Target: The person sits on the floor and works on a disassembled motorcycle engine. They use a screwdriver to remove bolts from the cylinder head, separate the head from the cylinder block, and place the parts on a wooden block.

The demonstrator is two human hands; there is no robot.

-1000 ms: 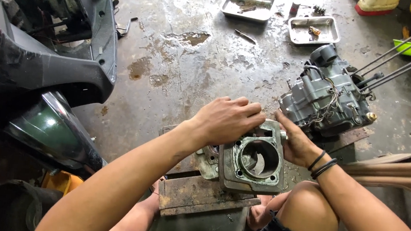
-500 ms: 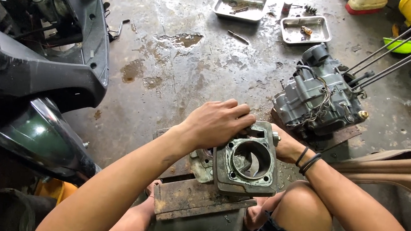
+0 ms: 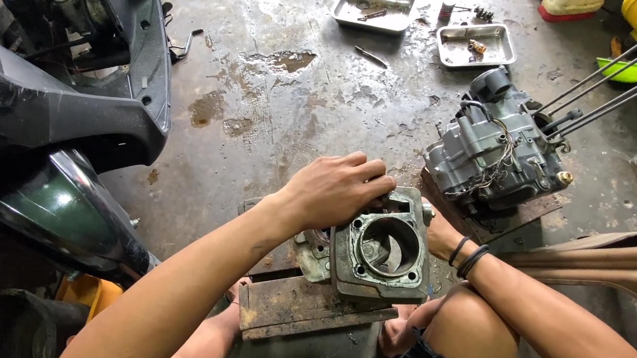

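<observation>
On the rusty block (image 3: 300, 314), the left hand (image 3: 337, 188) and right hand (image 3: 439, 234) clamp the engine cylinder (image 3: 381, 248), already off the engine (image 3: 494, 159).

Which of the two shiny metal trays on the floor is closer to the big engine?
The right-hand tray, the smaller one with a small brass-coloured part in it. It lies just above the engine; the other tray lies farther left.

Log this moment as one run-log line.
left hand: on top edge of engine cylinder block | right hand: braces its right side | block: bore up, on rusty metal stand
</observation>
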